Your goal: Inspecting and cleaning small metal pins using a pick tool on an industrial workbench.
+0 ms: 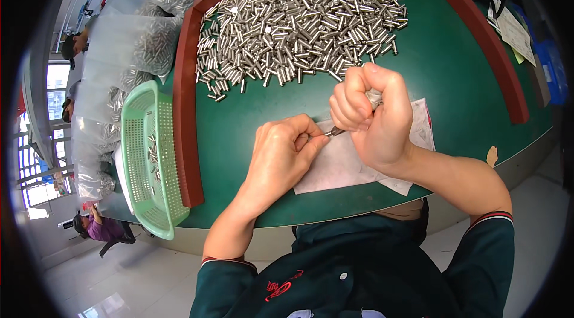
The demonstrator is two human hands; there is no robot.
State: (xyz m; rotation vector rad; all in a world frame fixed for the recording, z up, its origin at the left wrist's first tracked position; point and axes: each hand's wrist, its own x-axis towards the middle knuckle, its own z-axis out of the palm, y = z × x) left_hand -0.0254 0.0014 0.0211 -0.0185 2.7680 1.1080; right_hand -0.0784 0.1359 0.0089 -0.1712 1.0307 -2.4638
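1. The left hand [281, 150] rests on the green surface [454, 73], near the front edge, its fingers curled and pinching one end of a small metal pin [336, 131] between thumb and forefinger.
2. The right hand [373, 112] is just to the right of it and slightly farther away, clenched into a fist around a bunch of the same metal pieces, whose ends show at the top of the fist; the pin pokes out of its lower side toward the left hand.
3. The pin is held between the two hands, above a white cloth [341, 165] spread on the surface beneath them.
4. Farther away, a large heap of metal pins [299, 19] lies loose on the surface.
5. A red-brown raised border [186, 109] rims the surface on the left and the far right.
6. Left of the border, a light green perforated basket [149, 162] holds a few pins.
7. Clear plastic bags [149, 43] filled with more pins lie at the far left.
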